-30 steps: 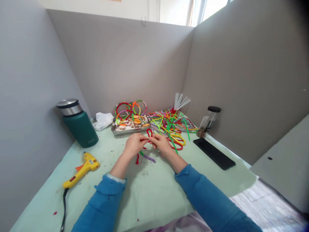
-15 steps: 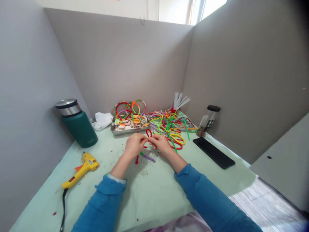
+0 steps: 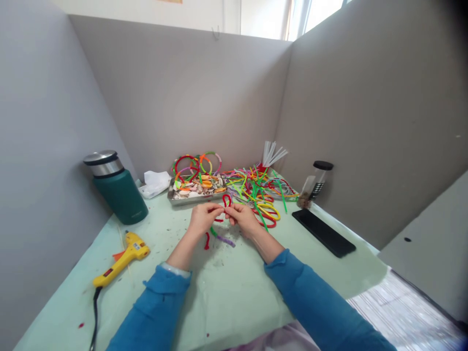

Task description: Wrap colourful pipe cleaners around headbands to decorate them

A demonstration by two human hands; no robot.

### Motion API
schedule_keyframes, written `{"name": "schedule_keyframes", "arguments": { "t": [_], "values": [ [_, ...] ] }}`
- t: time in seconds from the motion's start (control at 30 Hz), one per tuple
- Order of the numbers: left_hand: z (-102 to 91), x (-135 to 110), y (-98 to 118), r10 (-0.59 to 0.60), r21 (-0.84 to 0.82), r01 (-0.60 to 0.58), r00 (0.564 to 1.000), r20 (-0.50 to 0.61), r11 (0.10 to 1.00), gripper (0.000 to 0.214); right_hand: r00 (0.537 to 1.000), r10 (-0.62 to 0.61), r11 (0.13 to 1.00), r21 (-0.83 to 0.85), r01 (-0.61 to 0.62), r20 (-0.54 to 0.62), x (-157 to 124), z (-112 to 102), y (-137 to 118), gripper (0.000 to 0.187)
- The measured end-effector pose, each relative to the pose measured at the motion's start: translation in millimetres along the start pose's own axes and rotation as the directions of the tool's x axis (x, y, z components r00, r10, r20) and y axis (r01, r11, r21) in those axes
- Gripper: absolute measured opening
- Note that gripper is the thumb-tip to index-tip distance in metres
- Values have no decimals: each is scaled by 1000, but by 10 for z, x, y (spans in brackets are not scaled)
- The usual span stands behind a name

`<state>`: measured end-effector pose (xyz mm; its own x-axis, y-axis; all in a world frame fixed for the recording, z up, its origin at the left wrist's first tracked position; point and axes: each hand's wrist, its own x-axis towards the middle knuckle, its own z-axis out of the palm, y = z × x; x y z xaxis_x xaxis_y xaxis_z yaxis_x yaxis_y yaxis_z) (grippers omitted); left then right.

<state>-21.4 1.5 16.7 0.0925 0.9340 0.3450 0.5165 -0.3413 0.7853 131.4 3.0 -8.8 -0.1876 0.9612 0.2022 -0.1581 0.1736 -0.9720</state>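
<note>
A red pipe cleaner [image 3: 226, 199], bent into a small loop, stands up between my fingertips. My left hand [image 3: 204, 218] pinches it from the left, and my right hand [image 3: 243, 218] grips it from the right, the fingertips nearly meeting. Just below my hands, a green and purple pipe cleaner piece [image 3: 224, 239] lies on the table, with a short red piece [image 3: 207, 241] to its left. The exact grip behind the fingers is hidden.
Behind my hands is a metal tray [image 3: 193, 199] of shells, with colourful rings [image 3: 186, 168] above it. A heap of pipe cleaners [image 3: 256, 185] lies right of it. A yellow glue gun [image 3: 124, 258] and green bottle [image 3: 120, 192] stand left; a black phone-like slab [image 3: 323, 232] lies right.
Both hands stay nearly in place, still pinching the red pipe cleaner. Its loop has shifted slightly and looks narrower; the left hand's fingers have moved a little.
</note>
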Motion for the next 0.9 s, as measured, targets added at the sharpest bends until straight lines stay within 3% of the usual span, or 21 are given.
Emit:
{"name": "schedule_keyframes", "arguments": {
  "t": [0.2,0.33,0.43,0.67,0.77,0.9],
  "values": [
    [-29,27,-34,-153,-179,157,987,38,971,25,988,-71,987,-151,50,-137,39,-50,-2,30],
    [-44,14,1,-327,-511,345,936,128,787,29,986,-65,991,-129,45,-157,36,-36,-9,30],
    [-40,11,12,-348,-604,343,931,115,719,34,995,-35,995,-101,25,-97,3,15,-32,29],
    [-9,20,41,-284,-519,260,958,35,814,32,1000,18,994,-106,-16,23,-33,97,-2,25],
    [-8,1,96,-270,-598,248,961,54,762,40,1000,5,995,-95,-2,28,-29,102,6,25],
    [5,-7,101,-322,-697,297,942,100,652,41,999,-22,997,-78,19,-47,-9,78,2,30]
  ]
}}
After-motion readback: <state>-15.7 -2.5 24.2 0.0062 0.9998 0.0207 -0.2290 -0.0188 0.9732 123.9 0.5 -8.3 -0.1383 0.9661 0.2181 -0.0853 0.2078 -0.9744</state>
